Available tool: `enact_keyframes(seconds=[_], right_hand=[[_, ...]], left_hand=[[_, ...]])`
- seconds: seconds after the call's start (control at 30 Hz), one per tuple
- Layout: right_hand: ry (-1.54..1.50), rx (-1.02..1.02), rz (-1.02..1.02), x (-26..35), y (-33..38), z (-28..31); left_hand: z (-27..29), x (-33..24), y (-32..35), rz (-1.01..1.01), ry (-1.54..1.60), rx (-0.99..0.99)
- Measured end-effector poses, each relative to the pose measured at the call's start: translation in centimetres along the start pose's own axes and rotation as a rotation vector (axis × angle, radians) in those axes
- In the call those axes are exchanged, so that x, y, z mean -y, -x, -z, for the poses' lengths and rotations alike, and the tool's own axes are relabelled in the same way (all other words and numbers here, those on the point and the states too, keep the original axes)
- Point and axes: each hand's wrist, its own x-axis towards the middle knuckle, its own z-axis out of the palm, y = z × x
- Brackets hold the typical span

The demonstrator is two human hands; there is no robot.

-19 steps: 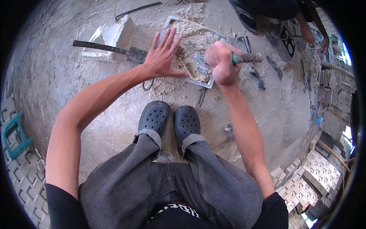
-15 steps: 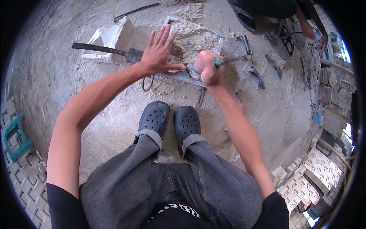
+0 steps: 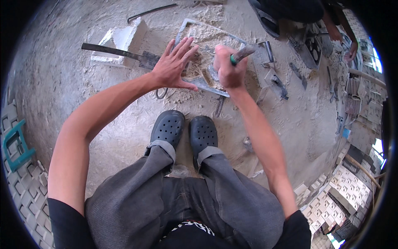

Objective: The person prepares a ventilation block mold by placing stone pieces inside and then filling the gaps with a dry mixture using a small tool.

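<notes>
Head view shows our left hand (image 3: 174, 68) spread flat on the metal frame (image 3: 207, 85) before our feet, right hand (image 3: 228, 70) fisted around the green-handled tool (image 3: 241, 54); we should press steadily.

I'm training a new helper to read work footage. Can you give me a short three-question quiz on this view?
1. True or false: the left hand lies flat with fingers spread on the sandy metal frame.
2. What does the right hand grip?
A) a green-handled tool
B) a brush
C) a white block
3. What footwear shows below the frame?

Key:
1. True.
2. A; its fist is closed round the handle, working end hidden in the sand.
3. Dark perforated clogs, side by side on the dusty floor.
</notes>
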Motion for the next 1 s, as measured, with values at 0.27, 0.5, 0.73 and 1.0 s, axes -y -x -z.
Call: enact_keyframes(seconds=[0.27,0.5,0.73,1.0], right_hand=[[0.016,-0.106,-0.027,-1.2,1.3,-0.1],[-0.054,0.014,-0.054,2.9,-0.6,-1.7],[0.020,0.118,-0.036,-1.7,1.5,-0.4],[-0.332,0.053,-0.018,3.7,-0.4,0.5]], left_hand=[[0.0,-0.3,-0.4,-0.013,-0.004,0.003],[-0.1,0.6,0.9,0.003,-0.010,-0.012],[-0.2,0.0,-0.3,-0.011,0.005,-0.020],[0.0,0.5,0.4,0.016,-0.009,-0.004]])
